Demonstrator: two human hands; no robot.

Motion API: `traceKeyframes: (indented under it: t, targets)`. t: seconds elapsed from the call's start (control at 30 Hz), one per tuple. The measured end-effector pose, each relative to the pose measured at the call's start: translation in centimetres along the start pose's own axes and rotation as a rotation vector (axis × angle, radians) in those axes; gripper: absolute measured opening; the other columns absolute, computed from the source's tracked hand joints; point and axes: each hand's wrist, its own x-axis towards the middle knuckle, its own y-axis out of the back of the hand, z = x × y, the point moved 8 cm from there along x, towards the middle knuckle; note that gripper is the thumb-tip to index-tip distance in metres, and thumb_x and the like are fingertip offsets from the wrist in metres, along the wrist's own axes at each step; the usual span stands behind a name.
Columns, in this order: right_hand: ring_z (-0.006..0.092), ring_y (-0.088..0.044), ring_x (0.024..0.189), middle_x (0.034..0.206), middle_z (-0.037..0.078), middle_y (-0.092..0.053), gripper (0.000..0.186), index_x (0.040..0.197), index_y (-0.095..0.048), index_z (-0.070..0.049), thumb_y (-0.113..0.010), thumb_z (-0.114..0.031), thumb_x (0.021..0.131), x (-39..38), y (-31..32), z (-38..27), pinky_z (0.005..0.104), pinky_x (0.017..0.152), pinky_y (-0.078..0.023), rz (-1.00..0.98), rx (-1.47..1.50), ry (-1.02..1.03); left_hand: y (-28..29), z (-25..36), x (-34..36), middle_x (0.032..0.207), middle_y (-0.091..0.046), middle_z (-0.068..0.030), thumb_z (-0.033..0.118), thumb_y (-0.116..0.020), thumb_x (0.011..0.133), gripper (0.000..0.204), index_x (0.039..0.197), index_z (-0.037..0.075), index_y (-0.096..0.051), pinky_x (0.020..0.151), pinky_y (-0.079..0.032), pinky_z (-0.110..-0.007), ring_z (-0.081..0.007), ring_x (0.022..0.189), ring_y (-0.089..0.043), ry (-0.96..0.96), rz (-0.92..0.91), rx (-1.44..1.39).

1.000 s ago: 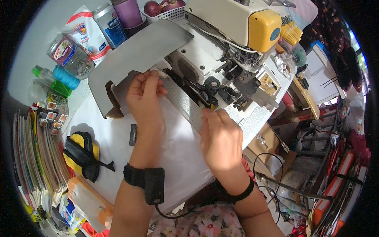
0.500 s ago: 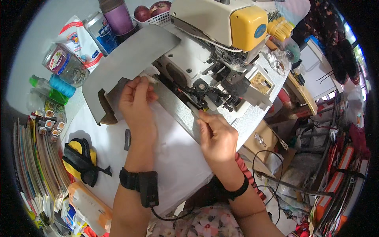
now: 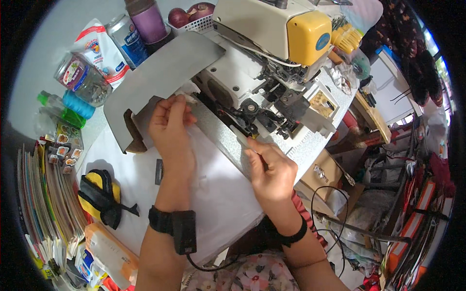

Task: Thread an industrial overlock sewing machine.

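Observation:
An overlock sewing machine (image 3: 262, 26) with a yellow end cover stands at the back, its lower works (image 3: 250, 106) exposed. A grey metal cover plate (image 3: 160, 60) spreads to its left. My left hand (image 3: 170, 116) is closed, fingertips pinched at a whitish, tissue-like scrap (image 3: 188, 89) beside the open slot; its exact form is partly hidden. In my right hand (image 3: 273, 167), thumb and forefinger grip a slim white stick (image 3: 239, 135) slanting up-left along the machine's front edge. Whatever lies in the slot is too dark to make out.
At left are a folded yellow-and-black strap (image 3: 99, 196), upright papers (image 3: 41, 194), a jar (image 3: 82, 80), blue thread (image 3: 77, 104) and a can (image 3: 126, 39). White sheeting (image 3: 218, 194) covers the near table. A black cable (image 3: 310, 213) loops beyond the right edge, near a cardboard box (image 3: 310, 179).
The whole view has shifted slightly. My right hand's white stick shows more of its length and points further up-left. My left hand keeps its pinch by the slot.

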Motion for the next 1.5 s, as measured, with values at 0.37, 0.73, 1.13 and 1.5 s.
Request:
traceKeyframes:
  t: [0.37, 0.73, 1.13, 1.5]
  targets:
    - [0.0276, -0.063, 0.063, 0.078, 0.015, -0.066, 0.016, 0.098, -0.071, 0.000, -0.069, -0.001, 0.082, -0.5, 0.4, -0.8, 0.0337, 0.060, -0.051, -0.015, -0.022, 0.019, 0.1, -0.1, 0.1, 0.076, -0.063, -0.0012, 0.014, -0.069, 0.090, 0.010, 0.090, 0.006, -0.062, 0.057, -0.045, -0.021, -0.0069, 0.062, -0.056, -0.002, 0.024, -0.008]
    - [0.0319, -0.065, 0.066, 0.080, 0.016, -0.065, 0.018, 0.096, -0.070, -0.001, -0.068, 0.003, 0.079, 1.0, -1.0, -2.3, 0.0380, 0.059, -0.052, -0.072, -0.262, 0.150, 0.3, -0.1, 0.1, 0.079, -0.064, -0.0023, 0.014, -0.070, 0.089, 0.011, 0.091, 0.005, -0.062, 0.058, -0.048, -0.022, -0.0078, 0.066, -0.058, 0.003, 0.019, 0.015]
    - [0.0223, -0.064, 0.062, 0.084, 0.016, -0.068, 0.013, 0.097, -0.071, 0.001, -0.070, -0.002, 0.085, 0.6, -1.0, -0.3, 0.0288, 0.058, -0.049, -0.031, -0.014, -0.004, 0.1, 0.2, -0.1, 0.078, -0.063, -0.0033, 0.014, -0.070, 0.089, 0.015, 0.096, 0.002, -0.064, 0.060, -0.048, -0.022, -0.0086, 0.065, -0.057, 0.024, 0.026, 0.031]
    - [0.0148, -0.065, 0.066, 0.089, 0.015, -0.072, 0.015, 0.099, -0.072, 0.002, -0.071, -0.004, 0.086, 0.5, -0.9, -0.1, 0.0267, 0.061, -0.050, -0.052, 0.022, -0.068, 0.2, -0.1, 0.2, 0.078, -0.064, -0.0041, 0.012, -0.068, 0.090, 0.013, 0.097, 0.001, -0.063, 0.058, -0.047, -0.022, -0.0093, 0.064, -0.057, 0.011, -0.023, -0.024]
